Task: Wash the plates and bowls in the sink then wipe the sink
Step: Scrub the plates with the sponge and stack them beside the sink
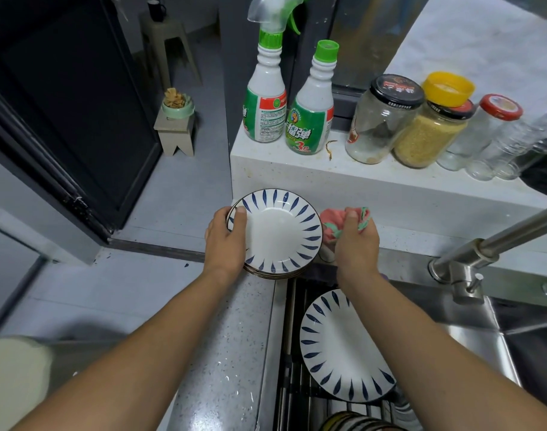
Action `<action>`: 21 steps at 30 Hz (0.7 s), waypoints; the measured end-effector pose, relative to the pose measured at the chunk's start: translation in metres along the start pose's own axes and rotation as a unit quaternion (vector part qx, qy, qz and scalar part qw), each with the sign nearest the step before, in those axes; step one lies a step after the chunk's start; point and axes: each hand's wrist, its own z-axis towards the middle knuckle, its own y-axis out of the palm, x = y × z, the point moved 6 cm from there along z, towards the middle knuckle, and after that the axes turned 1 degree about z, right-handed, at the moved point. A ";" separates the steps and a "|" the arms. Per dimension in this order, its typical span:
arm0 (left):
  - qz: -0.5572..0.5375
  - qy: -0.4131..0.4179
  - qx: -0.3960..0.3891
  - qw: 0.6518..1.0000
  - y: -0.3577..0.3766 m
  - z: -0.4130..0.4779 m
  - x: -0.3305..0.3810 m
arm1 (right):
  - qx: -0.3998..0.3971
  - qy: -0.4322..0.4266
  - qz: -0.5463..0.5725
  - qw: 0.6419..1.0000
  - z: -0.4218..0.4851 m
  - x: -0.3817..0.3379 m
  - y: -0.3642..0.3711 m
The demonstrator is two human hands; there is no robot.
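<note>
The top plate (281,231) of a stack (275,273) is gripped at its left rim by the left hand (225,241), with the thumb laid on the inner face and the fingers hidden beneath. Whether its weight is already borne by the stack cannot be told. The stack is set at the far end of the counter (228,337), left of the sink (483,343). A bunched pink and green cloth (331,225) is clutched in the right hand (356,241), just right of the stack. The rack plate (337,346) is laid on the rack (294,384) across the sink's left side. Bowls (356,423), seen only in part, are stacked at the near edge of view.

Several risks are judged from this:

- **Stack pushed off.** The stack seems to be placed close to the counter's left edge, with floor beyond. If it is nudged while the top plate is settled or lifted, plates could be pushed off and broken.
- **Grip lost.** Wet glaze is likely to be slippery, so a one-sided grip could be lost. The plate would then be dropped onto those below and chipped.
- **Rack plate caught.** The rack plate is crossed above by the right forearm and could be caught if that arm is drawn back low.
- **Ledge items toppled.** Bottles (266,104) and jars (381,119) are crowded on the far ledge (328,181) and could be toppled by a carelessly raised cloth.
</note>
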 end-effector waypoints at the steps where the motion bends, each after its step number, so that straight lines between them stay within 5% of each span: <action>1: 0.002 0.001 -0.004 1.000 0.001 0.000 0.001 | -0.008 -0.004 -0.003 1.000 0.000 -0.001 -0.001; 9: 0.042 -0.006 -0.029 0.999 -0.003 -0.008 0.007 | -0.012 -0.062 -0.012 0.998 -0.009 -0.013 -0.018; 14: 0.057 0.079 0.075 0.992 -0.018 -0.079 0.036 | -0.059 -0.088 -0.096 0.990 -0.036 -0.008 -0.076; 18: -0.055 -0.005 -0.095 0.994 0.027 -0.155 0.030 | -0.063 -0.083 -0.205 0.973 -0.050 0.012 -0.136; 21: 0.005 -0.090 -0.219 0.971 0.069 -0.176 0.013 | -0.046 -0.015 -0.203 0.978 -0.054 0.032 -0.171</action>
